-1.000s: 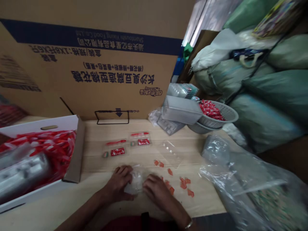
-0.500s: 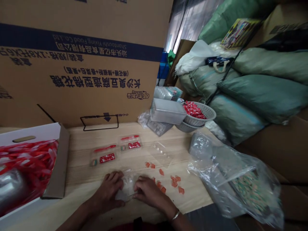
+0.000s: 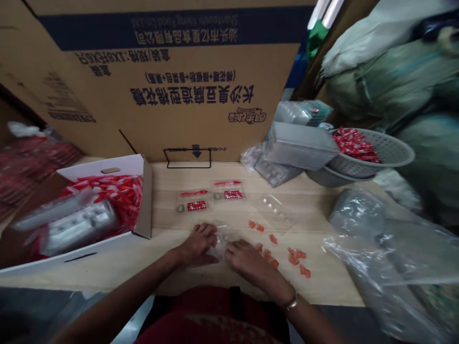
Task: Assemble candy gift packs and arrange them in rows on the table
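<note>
A clear plastic tray [image 3: 221,239] lies on the table between my two hands, partly covered by them. My left hand [image 3: 201,242] grips its left side, the thumb at the near edge and the fingers at the far edge. The curled fingers of my right hand [image 3: 245,260] close on its right side; what the fingertips pinch is hidden. Beside my right hand are scattered small orange-red pieces [image 3: 294,258]. Beyond the hands sit two filled clear trays, each with a red stick-like utensil [image 3: 193,193] and a red patterned packet [image 3: 197,205]. Another clear tray [image 3: 274,210] lies to the right.
A white box [image 3: 145,196] of red utensils and silvery packs stands left. Behind is a large cardboard carton [image 3: 201,129]. Stacked clear containers [image 3: 301,143], a grey basket [image 3: 394,148] of red packets, and a plastic bag [image 3: 358,253] are at right.
The camera view has swung left and down, so everything appears shifted right, and more of the white box shows. Both hands stay at the clear tray, the right hand's fingers slightly shifted.
</note>
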`<state>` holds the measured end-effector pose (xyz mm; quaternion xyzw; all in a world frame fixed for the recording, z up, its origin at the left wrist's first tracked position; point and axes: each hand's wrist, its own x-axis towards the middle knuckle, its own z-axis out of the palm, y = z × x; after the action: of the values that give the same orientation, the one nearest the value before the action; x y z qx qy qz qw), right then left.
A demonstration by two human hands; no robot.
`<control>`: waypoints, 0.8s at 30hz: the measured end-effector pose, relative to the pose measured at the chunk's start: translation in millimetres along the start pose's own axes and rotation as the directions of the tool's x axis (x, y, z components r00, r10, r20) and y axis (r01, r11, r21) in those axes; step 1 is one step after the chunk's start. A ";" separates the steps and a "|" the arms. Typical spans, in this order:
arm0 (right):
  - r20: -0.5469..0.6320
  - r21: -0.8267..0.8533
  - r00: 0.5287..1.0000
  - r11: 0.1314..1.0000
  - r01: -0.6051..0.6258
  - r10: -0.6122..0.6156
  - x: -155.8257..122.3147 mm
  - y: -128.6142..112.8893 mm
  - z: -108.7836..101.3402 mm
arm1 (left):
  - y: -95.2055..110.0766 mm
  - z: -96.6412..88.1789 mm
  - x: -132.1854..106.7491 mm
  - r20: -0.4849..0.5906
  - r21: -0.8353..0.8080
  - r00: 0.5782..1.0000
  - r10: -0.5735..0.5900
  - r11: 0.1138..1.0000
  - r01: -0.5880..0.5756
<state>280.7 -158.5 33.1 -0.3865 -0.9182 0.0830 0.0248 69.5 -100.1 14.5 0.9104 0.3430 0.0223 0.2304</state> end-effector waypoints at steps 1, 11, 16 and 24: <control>0.003 -0.042 0.999 0.998 0.044 -0.044 1.2 -4.8 0.8 | 0.9 0.5 -0.6 -0.004 -0.002 1.000 -0.005 1.000 0.005; -0.233 -0.122 0.965 0.988 0.094 -0.121 -2.9 -11.4 -37.4 | 2.4 -47.3 -24.8 -0.079 -0.315 0.995 -0.054 0.949 0.026; -0.351 -0.055 0.936 0.998 -0.018 -0.002 -14.7 -1.6 -51.0 | 6.1 -60.2 -10.8 0.278 -0.665 0.960 -0.026 0.716 0.212; -0.598 0.265 0.722 0.936 -0.233 0.349 -36.0 7.9 -30.7 | 68.9 -52.9 27.4 -0.113 -0.601 0.953 -0.280 0.783 0.159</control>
<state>314.9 -174.7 62.6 -0.5277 -0.7720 0.0285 0.3532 122.2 -106.7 88.5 0.7418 0.4444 0.1893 0.4652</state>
